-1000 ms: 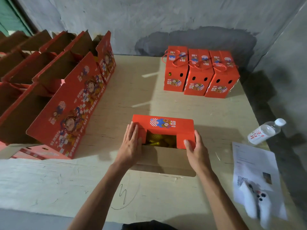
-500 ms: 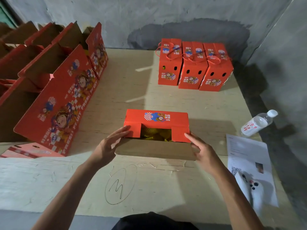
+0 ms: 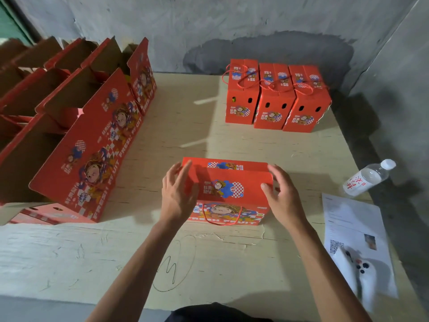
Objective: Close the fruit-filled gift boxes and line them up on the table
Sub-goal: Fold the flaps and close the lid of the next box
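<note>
1. Right now, centre frame: a red gift box (image 3: 228, 189) sits on the pale plywood table (image 3: 209, 263), its near flap folded over the top.
2. Left hand (image 3: 177, 194) lies at the box's left end, fingers spread and relaxed, gripping nothing.
3. Right hand (image 3: 282, 196) does the same at the right end, fingers loosely extended.
4. Upper right: three closed boxes (image 3: 276, 98) stand touching in a row.
5. Left side: open boxes (image 3: 88, 135) with flaps raised.
6. Right edge: a water bottle (image 3: 366, 178), a printed sheet (image 3: 348, 219), a white controller (image 3: 358, 268).
7. Behind, a rough grey wall (image 3: 209, 24).
</note>
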### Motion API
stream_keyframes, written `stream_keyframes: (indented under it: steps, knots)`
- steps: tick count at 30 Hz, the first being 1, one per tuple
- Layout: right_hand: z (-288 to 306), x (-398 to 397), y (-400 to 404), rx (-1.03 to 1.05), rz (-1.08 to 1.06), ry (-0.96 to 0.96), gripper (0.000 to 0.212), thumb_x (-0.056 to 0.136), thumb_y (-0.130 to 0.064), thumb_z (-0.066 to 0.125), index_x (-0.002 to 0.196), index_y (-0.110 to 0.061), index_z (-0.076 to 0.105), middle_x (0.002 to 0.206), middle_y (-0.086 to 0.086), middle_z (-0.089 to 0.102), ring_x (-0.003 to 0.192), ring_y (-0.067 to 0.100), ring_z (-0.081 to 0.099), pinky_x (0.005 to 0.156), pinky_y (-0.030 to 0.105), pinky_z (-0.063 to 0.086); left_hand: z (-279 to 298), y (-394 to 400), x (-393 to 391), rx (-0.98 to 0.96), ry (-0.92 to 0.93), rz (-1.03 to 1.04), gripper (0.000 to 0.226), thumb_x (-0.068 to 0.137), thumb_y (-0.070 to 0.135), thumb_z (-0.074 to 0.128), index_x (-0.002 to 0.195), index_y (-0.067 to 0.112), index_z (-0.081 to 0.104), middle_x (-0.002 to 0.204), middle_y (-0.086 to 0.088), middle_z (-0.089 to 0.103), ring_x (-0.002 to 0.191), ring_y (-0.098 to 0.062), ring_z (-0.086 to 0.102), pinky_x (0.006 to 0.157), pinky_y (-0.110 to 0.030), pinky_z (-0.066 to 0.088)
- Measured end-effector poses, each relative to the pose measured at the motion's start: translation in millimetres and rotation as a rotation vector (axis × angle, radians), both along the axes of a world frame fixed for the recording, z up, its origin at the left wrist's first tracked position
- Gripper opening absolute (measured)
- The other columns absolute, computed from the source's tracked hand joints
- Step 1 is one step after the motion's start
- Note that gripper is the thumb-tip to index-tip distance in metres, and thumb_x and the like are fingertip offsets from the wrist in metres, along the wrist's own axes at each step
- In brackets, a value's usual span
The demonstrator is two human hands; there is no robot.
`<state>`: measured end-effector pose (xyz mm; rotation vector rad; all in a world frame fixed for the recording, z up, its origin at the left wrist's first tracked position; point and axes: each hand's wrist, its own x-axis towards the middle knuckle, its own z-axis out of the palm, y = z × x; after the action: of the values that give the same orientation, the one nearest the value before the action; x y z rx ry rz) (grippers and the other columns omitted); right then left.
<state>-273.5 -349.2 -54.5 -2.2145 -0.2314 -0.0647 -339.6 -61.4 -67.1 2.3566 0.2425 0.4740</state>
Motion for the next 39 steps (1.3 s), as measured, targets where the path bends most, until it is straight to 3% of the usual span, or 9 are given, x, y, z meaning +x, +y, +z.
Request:
stream_keyframes:
  steps: [2, 5, 9, 12, 17, 22, 32, 39]
  knots:
    - [-0.4, 5.8, 8.6, -0.224, 0.050, -0.177, 0.038, 0.099, -0.016, 0.066, 0.136, -0.010, 0.065, 0.152, 0.005, 0.053, 0.140, 0.020, 0.049, 0.114, 0.040, 0.043, -2.5, -0.1, 9.3, 0.264, -0.061, -0.042, 0.046, 0.096, 0.031, 0.057, 0.140, 0.020, 0.062, 0.149, -0.015, 0.049, 0.134, -0.037, 0.046, 0.111, -0.053, 0.037]
    - [-4.5, 7.8, 28.8, -0.369, 0.094, -0.327, 0.030, 0.094, -0.019, 0.073, 0.120, -0.002, 0.074, 0.131, 0.010, 0.068, 0.123, 0.029, 0.063, 0.107, 0.042, 0.048, -9.2, -5.5, 20.5, 0.403, -0.144, -0.155, 0.030, 0.099, 0.026, 0.061, 0.126, 0.014, 0.070, 0.128, -0.006, 0.065, 0.118, -0.031, 0.061, 0.108, -0.051, 0.039]
    - [-13.7, 9.8, 49.9, -0.290, 0.101, -0.347, 0.023, 0.094, -0.021, 0.073, 0.114, -0.009, 0.077, 0.112, -0.002, 0.069, 0.102, 0.021, 0.063, 0.086, 0.037, 0.056, -11.9, -19.3, 34.2, 0.310, -0.150, -0.010, 0.011, 0.096, 0.025, 0.070, 0.099, 0.017, 0.077, 0.106, 0.002, 0.069, 0.096, -0.024, 0.062, 0.098, -0.043, 0.040]
    - [-21.0, 13.8, 63.4, -0.296, 0.068, -0.446, 0.015, 0.094, -0.022, 0.073, 0.103, -0.012, 0.079, 0.101, -0.003, 0.067, 0.090, 0.021, 0.058, 0.075, 0.033, 0.050, -11.8, -35.6, 42.6, 0.259, -0.143, 0.035, 0.013, 0.093, 0.027, 0.075, 0.088, 0.016, 0.079, 0.095, 0.000, 0.068, 0.086, -0.025, 0.058, 0.087, -0.043, 0.046]
    - [-25.6, 17.9, 71.2, -0.335, 0.004, -0.548, 0.020, 0.099, -0.029, 0.067, 0.094, -0.012, 0.077, 0.093, -0.002, 0.068, 0.083, 0.023, 0.057, 0.070, 0.035, 0.047, -12.3, -54.8, 49.2, 0.278, -0.187, -0.050, 0.023, 0.099, 0.034, 0.065, 0.088, 0.018, 0.076, 0.092, 0.000, 0.067, 0.081, -0.026, 0.055, 0.072, -0.041, 0.045]
    - [-29.2, 17.4, 71.9, -0.302, -0.046, -0.578, 0.029, 0.102, -0.033, 0.063, 0.085, -0.014, 0.076, 0.084, -0.003, 0.066, 0.076, 0.022, 0.058, 0.062, 0.037, 0.046, -16.2, -56.5, 53.0, 0.347, -0.148, -0.005, 0.022, 0.101, 0.032, 0.062, 0.088, 0.016, 0.070, 0.086, -0.003, 0.060, 0.078, -0.029, 0.051, 0.069, -0.045, 0.042]
    - [-33.2, 17.2, 75.1, -0.319, -0.067, -0.596, 0.033, 0.102, -0.032, 0.062, 0.076, -0.014, 0.070, 0.074, -0.001, 0.055, 0.070, 0.021, 0.048, 0.057, 0.035, 0.037, -17.2, -57.4, 50.9, 0.273, -0.196, 0.013, 0.026, 0.098, 0.034, 0.067, 0.079, 0.017, 0.070, 0.079, 0.000, 0.059, 0.072, -0.026, 0.047, 0.063, -0.042, 0.040]
    - [-20.4, 21.2, 80.8, -0.412, -0.015, -0.465, 0.029, 0.101, -0.028, 0.054, 0.078, -0.012, 0.059, 0.076, 0.004, 0.055, 0.074, 0.025, 0.048, 0.063, 0.038, 0.038, -3.6, -59.9, 64.5, 0.341, -0.007, 0.021, 0.032, 0.096, 0.036, 0.068, 0.074, 0.013, 0.063, 0.079, -0.004, 0.065, 0.079, -0.031, 0.057, 0.066, -0.041, 0.041]
